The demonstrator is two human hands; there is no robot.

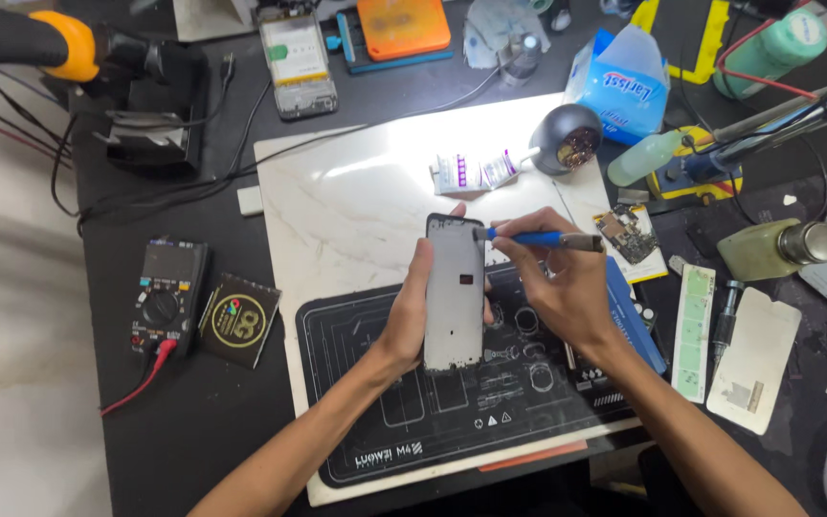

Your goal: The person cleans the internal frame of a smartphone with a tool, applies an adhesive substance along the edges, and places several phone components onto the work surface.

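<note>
The left hand grips a grey phone frame by its long edges, holding it upright above the black work mat. The right hand is closed around a blue-handled tool, its tip touching the frame's top right corner. The mat lies on a white marble slab. A multimeter sits well left; a circuit board lies just right of the hands.

One camera sits on the person's head. It looks down, from close up, at the desk.
</note>
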